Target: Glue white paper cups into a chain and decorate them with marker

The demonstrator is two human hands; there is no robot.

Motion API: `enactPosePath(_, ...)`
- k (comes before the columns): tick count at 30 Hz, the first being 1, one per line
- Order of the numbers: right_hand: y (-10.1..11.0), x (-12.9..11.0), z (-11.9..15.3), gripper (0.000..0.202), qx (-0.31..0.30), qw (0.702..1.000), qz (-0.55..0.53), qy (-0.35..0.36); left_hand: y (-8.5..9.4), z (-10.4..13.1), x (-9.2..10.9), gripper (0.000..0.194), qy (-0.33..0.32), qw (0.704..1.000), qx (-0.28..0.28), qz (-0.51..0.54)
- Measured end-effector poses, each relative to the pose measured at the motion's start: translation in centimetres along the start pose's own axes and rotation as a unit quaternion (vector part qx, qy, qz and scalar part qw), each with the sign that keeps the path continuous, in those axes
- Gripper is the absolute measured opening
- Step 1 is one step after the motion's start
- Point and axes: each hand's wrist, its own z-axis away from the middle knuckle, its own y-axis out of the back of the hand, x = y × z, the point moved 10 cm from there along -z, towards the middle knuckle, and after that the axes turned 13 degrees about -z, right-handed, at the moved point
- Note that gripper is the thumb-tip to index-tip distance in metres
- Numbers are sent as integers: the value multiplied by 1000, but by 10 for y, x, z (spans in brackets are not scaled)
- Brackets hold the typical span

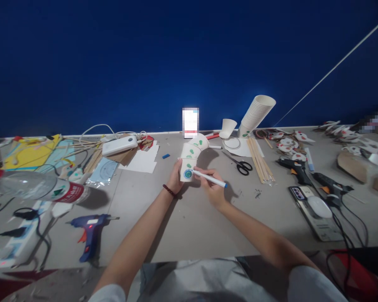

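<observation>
- Blue wall (145,63) far, gray table (164,226) near.
- Bent line of white paper cups (189,153), mid-table, with green spots (192,151).
- Holding near cup's (183,167) left side with left hand (175,178), some fingers hidden.
- Pinching white marker (214,180) between fingers of right hand (213,189), tip just beside blue-green circle (188,173).
- Black scissors (243,167) to the right.

Both hands (175,178) (213,188) curled, arms (141,235) extd fwd.

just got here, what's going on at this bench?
A person's left hand steadies a bent row of paper cups with green spots. The right hand holds a marker, its tip at or near the blue-green circle on the nearest cup. Scissors and a blue glue gun lie aside.
</observation>
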Motion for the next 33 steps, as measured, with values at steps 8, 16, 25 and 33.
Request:
enactPosePath(8,3,-4,1,25,11,997,69,20,0,-1,-8,49,34,999,16,6)
enactPosePath(16,3,-4,1,21,6,996,79,31,4,-3,-9,46,27,999,29,20)
enactPosePath(25,2,-7,-1,20,-1,995,98,38,6,-3,-9,48,27,999,32,14)
enactPosePath(33,2,-10,-1,19,-3,992,115,49,9,-5,-10,50,12,999,33,1)
